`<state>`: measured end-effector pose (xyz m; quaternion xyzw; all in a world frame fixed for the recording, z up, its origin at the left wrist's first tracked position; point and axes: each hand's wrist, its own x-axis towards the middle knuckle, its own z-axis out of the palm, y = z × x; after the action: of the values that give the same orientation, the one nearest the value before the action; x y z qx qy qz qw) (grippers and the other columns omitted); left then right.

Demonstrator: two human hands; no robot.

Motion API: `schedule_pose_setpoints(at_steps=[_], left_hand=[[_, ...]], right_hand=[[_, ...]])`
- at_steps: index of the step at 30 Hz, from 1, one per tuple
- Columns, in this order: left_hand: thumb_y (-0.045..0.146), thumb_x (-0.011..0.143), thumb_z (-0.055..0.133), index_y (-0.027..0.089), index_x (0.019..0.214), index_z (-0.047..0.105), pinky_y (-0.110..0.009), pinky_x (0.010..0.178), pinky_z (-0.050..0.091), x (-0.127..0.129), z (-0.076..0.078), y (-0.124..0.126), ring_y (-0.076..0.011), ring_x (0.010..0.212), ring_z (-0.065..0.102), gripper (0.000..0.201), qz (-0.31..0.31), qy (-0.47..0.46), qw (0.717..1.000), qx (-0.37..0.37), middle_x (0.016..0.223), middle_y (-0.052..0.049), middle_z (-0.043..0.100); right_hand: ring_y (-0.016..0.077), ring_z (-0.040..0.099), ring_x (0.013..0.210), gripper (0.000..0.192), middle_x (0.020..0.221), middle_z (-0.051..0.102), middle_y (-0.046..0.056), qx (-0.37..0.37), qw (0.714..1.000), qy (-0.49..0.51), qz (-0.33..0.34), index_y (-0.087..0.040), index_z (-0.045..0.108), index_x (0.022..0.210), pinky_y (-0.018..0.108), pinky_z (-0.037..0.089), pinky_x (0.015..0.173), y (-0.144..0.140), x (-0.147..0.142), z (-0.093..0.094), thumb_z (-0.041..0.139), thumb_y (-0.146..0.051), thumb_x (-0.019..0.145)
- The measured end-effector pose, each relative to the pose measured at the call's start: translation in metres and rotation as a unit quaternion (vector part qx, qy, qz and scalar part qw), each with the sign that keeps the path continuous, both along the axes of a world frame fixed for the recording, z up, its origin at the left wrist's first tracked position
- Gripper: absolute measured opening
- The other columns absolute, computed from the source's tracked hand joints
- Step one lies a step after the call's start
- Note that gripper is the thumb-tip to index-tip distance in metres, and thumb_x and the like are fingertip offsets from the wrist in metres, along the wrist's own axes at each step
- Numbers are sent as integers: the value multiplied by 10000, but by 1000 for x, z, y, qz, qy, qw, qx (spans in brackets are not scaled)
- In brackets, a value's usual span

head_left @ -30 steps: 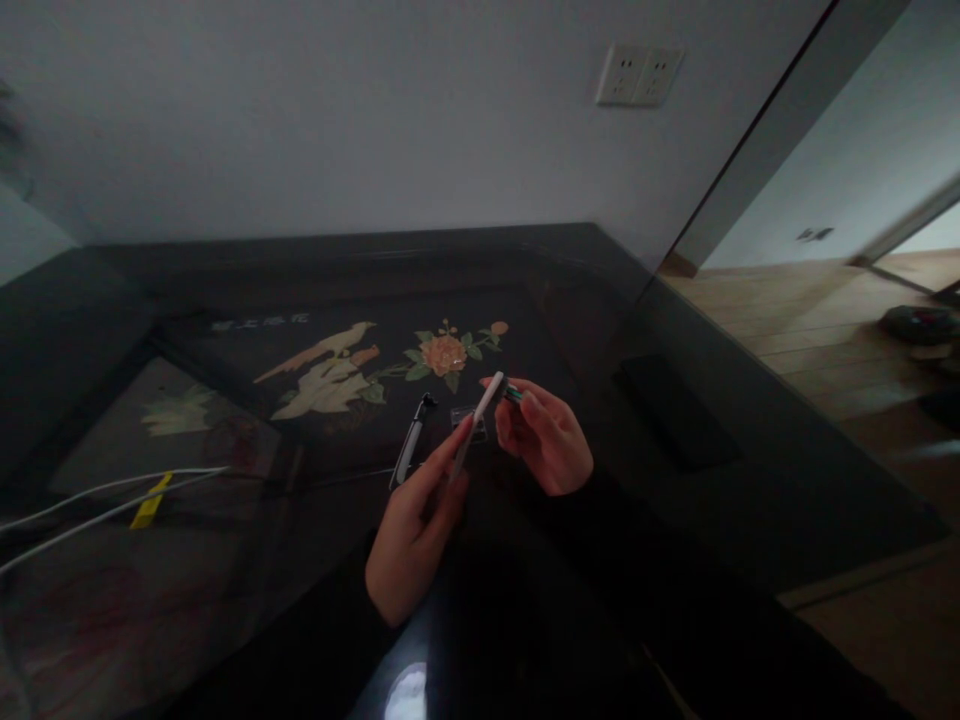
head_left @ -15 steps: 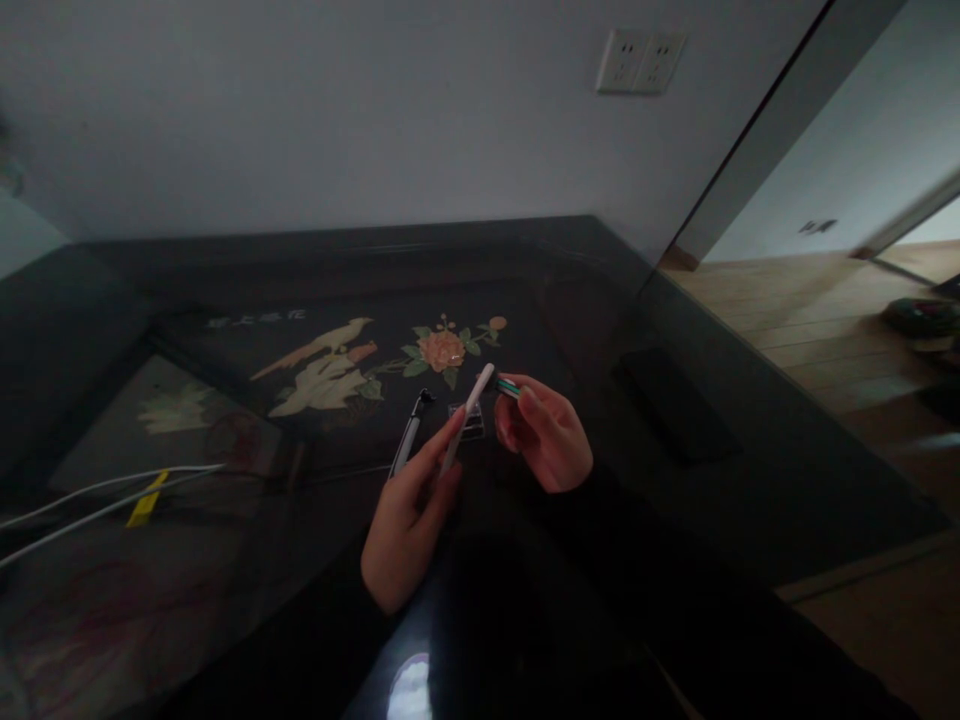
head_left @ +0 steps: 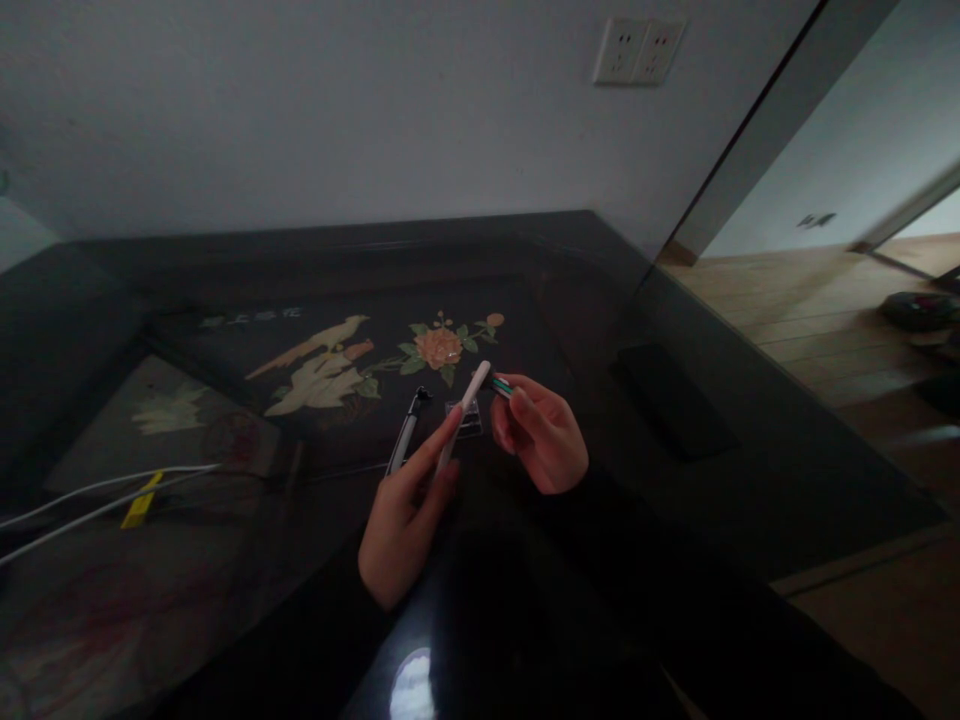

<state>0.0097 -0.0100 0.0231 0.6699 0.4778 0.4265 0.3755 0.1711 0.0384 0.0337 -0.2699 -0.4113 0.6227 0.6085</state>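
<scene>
The left hand (head_left: 401, 530) is holding a slim white handle (head_left: 474, 388) in a closed grip; the right hand (head_left: 547, 437) is pinching a small green-striped piece (head_left: 502, 387) beside the handle's tip.

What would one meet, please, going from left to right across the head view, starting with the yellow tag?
Yellow tag → left hand → right hand → flat black object → dark object at the right edge.

Found on the dark top of the table (head_left: 555, 240), above and to the left of the bird motif (head_left: 337, 332), a short horizontal row of pale characters (head_left: 240, 318), Chinese in form but too blurred to read reliably, and could make out no legible label, brand, number or sign elsewhere.
</scene>
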Motion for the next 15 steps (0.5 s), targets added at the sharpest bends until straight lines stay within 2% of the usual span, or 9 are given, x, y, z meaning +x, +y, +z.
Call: schedule_pose_setpoints(at_steps=[2, 4, 7, 15], left_hand=[[295, 920, 519, 242, 1382, 500, -330, 969, 494, 0, 0, 0, -204, 1117, 631, 466, 3, 5, 1000, -16, 1314, -53, 625], [306, 927, 507, 255, 1398, 475, -367, 1088, 391, 0, -1, 0, -217, 1271, 526, 475, -2, 1, 1000, -31, 1411, -40, 540], [312, 934, 501, 271, 1410, 454, -384, 1124, 345, -1, -3, 1, -216, 1314, 481, 481, -10, -9, 999, -38, 1441, -26, 503], [323, 934, 501, 254, 1405, 462, -416, 1122, 352, -1, -1, 3, -230, 1297, 501, 478, -6, -14, 999, -40, 1423, -40, 526]], right_hand=[[55, 402, 402, 363, 498, 520, -74, -1, 1000, 2, 2, -166, 660, 887, 204, 248, 388, 0, 0, -1, 722, -490, 737], [54, 404, 401, 357, 496, 521, -74, 1, 1000, 5, 2, -165, 662, 885, 202, 244, 385, 1, 0, -1, 724, -485, 738], [52, 403, 398, 345, 495, 517, -74, 3, 1000, 9, 1, -166, 669, 886, 201, 240, 384, 1, 0, -1, 723, -475, 744], [55, 411, 405, 355, 503, 519, -66, 7, 1000, 15, 6, -155, 681, 925, 206, 242, 390, 1, 1, 1, 712, -468, 759]])
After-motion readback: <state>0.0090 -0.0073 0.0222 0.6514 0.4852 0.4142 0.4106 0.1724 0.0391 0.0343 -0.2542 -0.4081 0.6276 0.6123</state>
